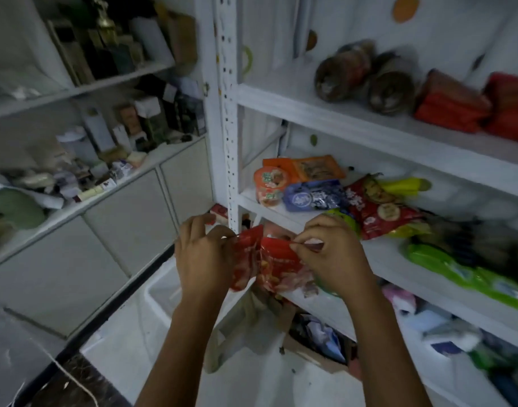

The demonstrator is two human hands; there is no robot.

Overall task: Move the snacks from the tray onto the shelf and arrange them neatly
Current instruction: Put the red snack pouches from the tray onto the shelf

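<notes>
Both my hands hold a red snack packet [269, 265] in front of the white shelf [398, 259], just at its front edge. My left hand [202, 254] pinches the packet's left top corner and my right hand [331, 254] pinches its right top corner. On that shelf board lie an orange cup snack [269, 183], an orange packet [316, 168], a blue packet [313, 198], a red packet [381, 210], a yellow packet [404, 185] and green packets [463, 271]. A white tray [163, 292] stands on the floor below my hands, mostly hidden by my arms.
The board above holds two round dark tubs [366, 77] and red packs [451, 104]. A white perforated post [230, 113] marks the shelf's left edge. To the left, a cluttered counter [75, 183] over cabinet doors. The lowest board holds blurred mixed packs [445, 333].
</notes>
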